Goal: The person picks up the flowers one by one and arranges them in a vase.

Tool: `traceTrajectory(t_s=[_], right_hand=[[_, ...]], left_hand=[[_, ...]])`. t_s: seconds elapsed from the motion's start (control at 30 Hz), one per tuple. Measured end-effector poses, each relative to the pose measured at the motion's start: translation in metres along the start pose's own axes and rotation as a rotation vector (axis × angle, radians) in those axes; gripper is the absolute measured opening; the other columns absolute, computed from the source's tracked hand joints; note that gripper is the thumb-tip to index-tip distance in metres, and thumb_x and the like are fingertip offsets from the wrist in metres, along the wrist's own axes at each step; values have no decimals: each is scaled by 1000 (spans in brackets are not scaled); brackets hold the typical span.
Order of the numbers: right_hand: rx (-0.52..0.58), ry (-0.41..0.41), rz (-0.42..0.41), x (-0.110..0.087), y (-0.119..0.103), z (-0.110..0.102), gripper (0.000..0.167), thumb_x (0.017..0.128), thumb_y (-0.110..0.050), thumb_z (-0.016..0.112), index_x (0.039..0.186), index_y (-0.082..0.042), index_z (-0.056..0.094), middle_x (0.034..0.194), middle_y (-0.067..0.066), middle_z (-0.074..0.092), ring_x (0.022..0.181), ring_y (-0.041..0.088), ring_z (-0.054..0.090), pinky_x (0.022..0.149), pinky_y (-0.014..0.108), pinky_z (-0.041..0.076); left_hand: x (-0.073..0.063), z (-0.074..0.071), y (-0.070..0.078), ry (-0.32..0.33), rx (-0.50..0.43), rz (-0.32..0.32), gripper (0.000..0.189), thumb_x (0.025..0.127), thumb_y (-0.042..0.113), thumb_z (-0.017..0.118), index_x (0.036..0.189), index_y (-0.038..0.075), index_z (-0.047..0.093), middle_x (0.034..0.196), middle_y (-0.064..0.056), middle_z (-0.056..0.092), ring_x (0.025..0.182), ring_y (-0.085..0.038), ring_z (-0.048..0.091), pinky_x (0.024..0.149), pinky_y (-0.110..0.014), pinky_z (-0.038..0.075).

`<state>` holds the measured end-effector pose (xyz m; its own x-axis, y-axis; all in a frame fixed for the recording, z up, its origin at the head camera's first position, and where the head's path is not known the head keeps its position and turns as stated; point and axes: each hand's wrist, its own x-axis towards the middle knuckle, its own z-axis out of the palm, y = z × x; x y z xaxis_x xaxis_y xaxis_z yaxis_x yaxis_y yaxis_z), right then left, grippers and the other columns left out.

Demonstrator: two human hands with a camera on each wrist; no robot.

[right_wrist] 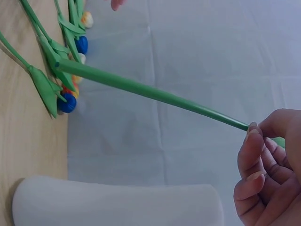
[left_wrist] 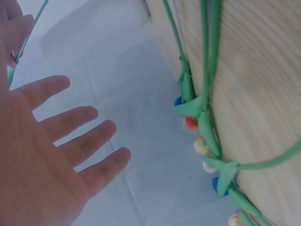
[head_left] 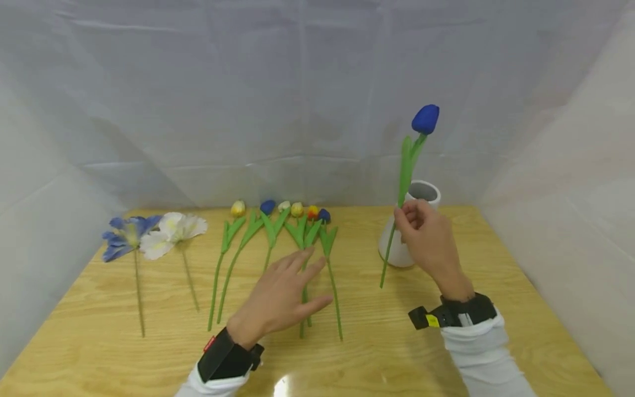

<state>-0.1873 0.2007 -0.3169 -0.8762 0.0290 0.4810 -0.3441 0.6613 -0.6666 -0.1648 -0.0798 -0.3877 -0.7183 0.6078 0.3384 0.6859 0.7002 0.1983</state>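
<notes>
Head view: we see the right hand (head_left: 431, 237) pinching a blue tulip (head_left: 404, 179) mid-stem, just in front of a white vase (head_left: 399, 255). The long axis slants, bloom up and rightward, stem end outside the vase and below its rim. The left hand (head_left: 283, 292), farther from the vase, holds nothing, its fingers (head_left: 313, 271) straight and spread, hiding some stems of the tulips lying on the desk (head_left: 372, 358).

Left wrist view: we find the held tulip cropped at upper left; the pale blurred shape beside it is probably the vase.

Right wrist view: vase cropped below, mouth unseen; bloom out of frame.
</notes>
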Motion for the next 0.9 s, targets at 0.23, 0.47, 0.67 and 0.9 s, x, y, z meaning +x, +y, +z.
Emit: traceTrajectory(t_s=[0.23, 0.47, 0.67, 0.9], right_hand=[[35, 156, -48, 7, -1, -17, 22, 95, -21, 59, 92, 1, 61, 73, 8, 64, 53, 9, 57, 47, 17, 45], [98, 315, -82, 15, -1, -36, 20, 93, -17, 62, 91, 3, 62, 69, 4, 64, 52, 4, 57, 47, 14, 44], [126, 426, -75, 24, 4, -53, 15, 93, -17, 62, 88, -3, 60, 67, -4, 61, 53, 7, 58, 47, 14, 43], [130, 525, -82, 32, 11, -71, 10, 94, -16, 59, 87, -10, 60, 67, -6, 62, 52, 5, 57, 45, 16, 40]], left_hand=[[13, -1, 10, 15, -1, 38, 69, 91, 60, 51, 144, 16, 44, 148, -16, 36, 130, -34, 40, 102, -52, 36], [23, 1, 19, -28, -7, 52, 68, 92, 60, 47, 146, 18, 42, 150, -14, 35, 132, -34, 37, 104, -51, 35], [33, 0, 26, -28, -6, 65, 68, 92, 61, 47, 146, 20, 41, 149, -14, 35, 131, -33, 39, 103, -52, 36], [39, 3, 32, -31, -2, 63, 69, 92, 63, 44, 147, 21, 40, 150, -13, 34, 132, -31, 37, 104, -52, 34]])
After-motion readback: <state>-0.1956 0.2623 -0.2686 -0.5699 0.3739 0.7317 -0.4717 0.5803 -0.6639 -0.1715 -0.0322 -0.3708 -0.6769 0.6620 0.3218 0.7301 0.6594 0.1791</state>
